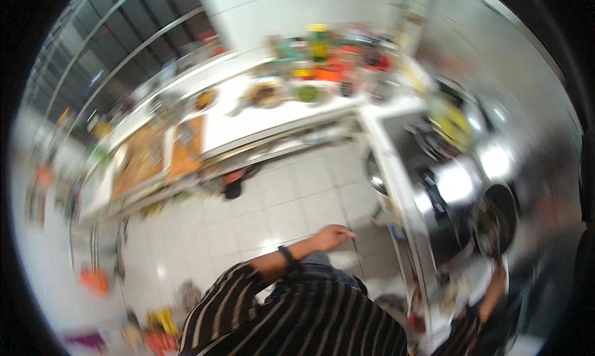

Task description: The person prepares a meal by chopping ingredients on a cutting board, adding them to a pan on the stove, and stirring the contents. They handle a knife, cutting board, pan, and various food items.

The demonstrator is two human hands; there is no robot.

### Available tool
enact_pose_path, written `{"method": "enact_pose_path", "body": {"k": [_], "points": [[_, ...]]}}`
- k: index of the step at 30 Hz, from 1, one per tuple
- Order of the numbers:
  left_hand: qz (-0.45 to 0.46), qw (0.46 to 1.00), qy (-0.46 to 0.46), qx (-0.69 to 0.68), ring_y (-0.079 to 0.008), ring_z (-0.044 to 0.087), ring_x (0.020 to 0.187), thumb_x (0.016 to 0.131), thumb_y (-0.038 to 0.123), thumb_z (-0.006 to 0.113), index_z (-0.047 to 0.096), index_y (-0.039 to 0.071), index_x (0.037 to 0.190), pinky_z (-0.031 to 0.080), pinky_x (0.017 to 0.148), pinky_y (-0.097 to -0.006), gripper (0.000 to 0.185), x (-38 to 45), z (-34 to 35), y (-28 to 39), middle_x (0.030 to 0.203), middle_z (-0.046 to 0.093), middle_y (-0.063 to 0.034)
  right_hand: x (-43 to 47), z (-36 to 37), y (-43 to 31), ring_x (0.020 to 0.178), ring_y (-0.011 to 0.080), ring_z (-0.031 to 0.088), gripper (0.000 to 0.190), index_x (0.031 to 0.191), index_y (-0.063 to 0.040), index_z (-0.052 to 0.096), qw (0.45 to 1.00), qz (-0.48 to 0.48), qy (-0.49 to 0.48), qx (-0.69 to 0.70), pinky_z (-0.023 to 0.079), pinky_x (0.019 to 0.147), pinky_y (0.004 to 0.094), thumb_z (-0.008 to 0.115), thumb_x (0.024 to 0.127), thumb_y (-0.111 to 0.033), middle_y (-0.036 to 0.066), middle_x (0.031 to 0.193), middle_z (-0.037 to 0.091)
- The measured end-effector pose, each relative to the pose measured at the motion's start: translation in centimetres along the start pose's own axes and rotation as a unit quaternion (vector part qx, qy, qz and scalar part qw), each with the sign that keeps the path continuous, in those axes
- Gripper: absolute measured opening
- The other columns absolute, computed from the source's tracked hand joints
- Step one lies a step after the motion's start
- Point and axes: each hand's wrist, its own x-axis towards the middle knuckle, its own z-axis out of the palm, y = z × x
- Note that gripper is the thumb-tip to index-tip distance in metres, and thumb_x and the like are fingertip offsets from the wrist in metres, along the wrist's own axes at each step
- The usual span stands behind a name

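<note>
My left hand (332,237), with a dark band on its wrist, hangs over the tiled floor in front of my body. It appears to hold nothing, and its fingers are loosely bent. At the far right, my right hand (498,278) is closed at the near end of a dark pan (504,212), seemingly round its handle. Blur hides the exact grip, and a utensil inside the pan cannot be made out surely. The pan rests on the metal cooking surface (432,233) and has something brownish in it.
A white counter (228,133) runs across the back with a bowl of green food (309,94), a plate of dark food (265,93), bottles (317,42) and jars. Wooden boards (139,163) lie at left. A yellow item (451,126) stands behind the stove. Bags (162,326) sit at lower left.
</note>
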Motion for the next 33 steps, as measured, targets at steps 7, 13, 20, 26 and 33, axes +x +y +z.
{"method": "enact_pose_path", "body": {"k": [7, 13, 20, 26, 33], "points": [[-0.060, 0.997, 0.023, -0.031, -0.0105, 0.050, 0.063, 0.090, 0.041, 0.052, 0.056, 0.003, 0.074, 0.044, 0.060, -0.0278, 0.041, -1.1, -0.2, -1.3, 0.066, 0.054, -0.0020, -7.1, -9.7, -14.5, 0.085, 0.0383, 0.059, 0.024, 0.101, -0.002, 0.065, 0.983, -0.031, 0.011, -0.179, 0.046, 0.076, 0.0420, 0.052, 0.086, -0.014, 0.022, 0.091, 0.063], [-0.092, 0.980, -0.012, -0.177, -0.0099, 0.051, 0.071, 0.091, 0.020, 0.053, 0.064, 0.006, 0.100, 0.045, 0.064, -0.0258, 0.020, -0.1, -0.5, -1.8, 0.080, 0.058, 0.0002, 0.5, -4.1, -7.5, 0.084, 0.0246, 0.059, 0.029, 0.109, 0.003, 0.059, 0.994, 0.079, -0.015, 0.070, 0.044, 0.076, 0.0342, 0.043, 0.091, -0.014, 0.019, 0.098, 0.063], [-0.046, 0.998, -0.002, -0.044, -0.0086, 0.048, 0.060, 0.090, 0.026, 0.056, 0.055, 0.002, 0.070, 0.041, 0.057, -0.0236, 0.031, 0.2, -1.2, 0.2, 0.062, 0.051, -0.0005, 3.1, -0.5, -10.8, 0.084, 0.0381, 0.060, 0.031, 0.110, -0.011, 0.059, 0.966, 0.095, 0.137, -0.196, 0.046, 0.072, 0.0471, 0.048, 0.088, -0.030, 0.020, 0.090, 0.063], [-0.074, 0.995, -0.024, -0.059, -0.0080, 0.049, 0.058, 0.090, 0.031, 0.055, 0.054, 0.005, 0.067, 0.042, 0.057, -0.0233, 0.035, 1.0, -0.9, -0.2, 0.062, 0.053, -0.0004, -4.7, -5.8, -13.3, 0.080, 0.0376, 0.061, 0.025, 0.101, -0.008, 0.065, 0.974, 0.092, 0.149, -0.144, 0.048, 0.071, 0.0421, 0.056, 0.085, -0.024, 0.020, 0.085, 0.063], [-0.094, 0.992, -0.026, -0.075, -0.0084, 0.051, 0.058, 0.089, 0.030, 0.056, 0.055, 0.005, 0.067, 0.043, 0.057, -0.0238, 0.033, 1.9, -1.6, -0.9, 0.063, 0.054, -0.0005, -6.8, -9.2, -18.7, 0.079, 0.0354, 0.061, 0.023, 0.099, -0.013, 0.067, 0.976, 0.129, 0.047, -0.170, 0.049, 0.072, 0.0402, 0.060, 0.081, -0.025, 0.017, 0.085, 0.064]]}}
